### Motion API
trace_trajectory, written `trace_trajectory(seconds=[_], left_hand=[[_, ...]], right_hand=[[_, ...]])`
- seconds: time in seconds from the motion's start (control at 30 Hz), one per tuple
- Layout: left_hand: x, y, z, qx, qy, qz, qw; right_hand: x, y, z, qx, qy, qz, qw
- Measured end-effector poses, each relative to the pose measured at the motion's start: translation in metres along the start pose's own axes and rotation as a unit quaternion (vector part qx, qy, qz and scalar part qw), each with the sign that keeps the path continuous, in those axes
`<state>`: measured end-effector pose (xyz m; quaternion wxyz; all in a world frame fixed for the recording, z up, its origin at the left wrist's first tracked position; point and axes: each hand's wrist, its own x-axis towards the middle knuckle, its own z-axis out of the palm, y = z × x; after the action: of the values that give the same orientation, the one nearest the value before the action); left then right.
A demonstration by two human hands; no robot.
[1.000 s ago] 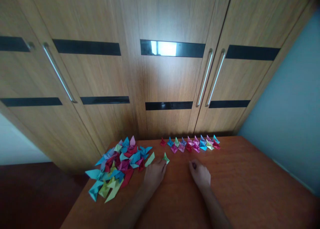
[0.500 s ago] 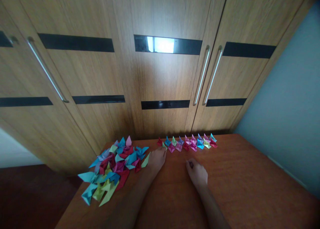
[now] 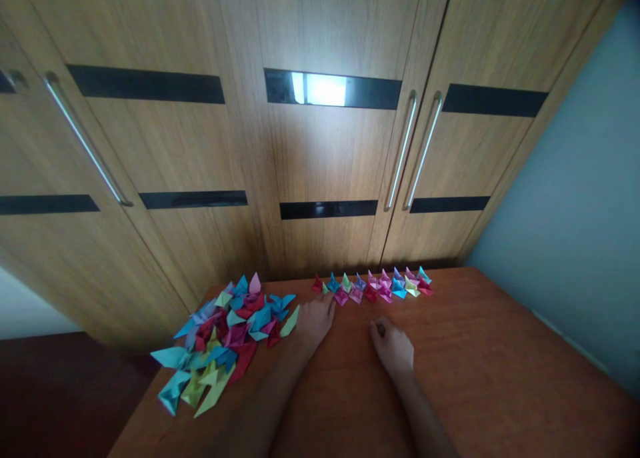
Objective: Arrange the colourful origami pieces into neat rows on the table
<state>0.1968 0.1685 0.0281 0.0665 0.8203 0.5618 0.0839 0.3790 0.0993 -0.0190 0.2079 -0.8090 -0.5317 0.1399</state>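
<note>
Small folded paper pieces form two rows along the table's back edge, among them a yellow piece and a pink piece. At their left end my left hand has its fingers closed at a small green piece, which is partly hidden behind them. My right hand rests on the table in front of the rows, loosely curled, with nothing visible in it. Left of my left hand lies a heap of folded paper in blue, red, pink, purple and green.
The brown wooden table stands against a wooden wardrobe with metal handles and black strips. A pale blue wall is on the right. Dark floor shows at the lower left.
My left hand has shifted slightly right, covering more of the green piece. The whole view has moved a little; my right hand stays much the same.
</note>
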Motion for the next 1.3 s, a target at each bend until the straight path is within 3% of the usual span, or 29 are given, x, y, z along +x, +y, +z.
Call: trace_trajectory(seconds=[0.17, 0.33, 1.3], left_hand=[[-0.013, 0.014, 0.010, -0.010, -0.010, 0.013, 1.000], [-0.011, 0.020, 0.018, -0.015, -0.017, 0.010, 1.000], [-0.005, 0.027, 0.020, -0.035, -0.019, 0.028, 0.999]], right_hand=[[-0.001, -0.002, -0.003, -0.007, -0.005, 0.007, 1.000], [-0.001, -0.002, -0.003, -0.001, -0.004, 0.002, 1.000], [0.001, 0.002, 0.005, -0.005, 0.011, -0.007, 1.000]])
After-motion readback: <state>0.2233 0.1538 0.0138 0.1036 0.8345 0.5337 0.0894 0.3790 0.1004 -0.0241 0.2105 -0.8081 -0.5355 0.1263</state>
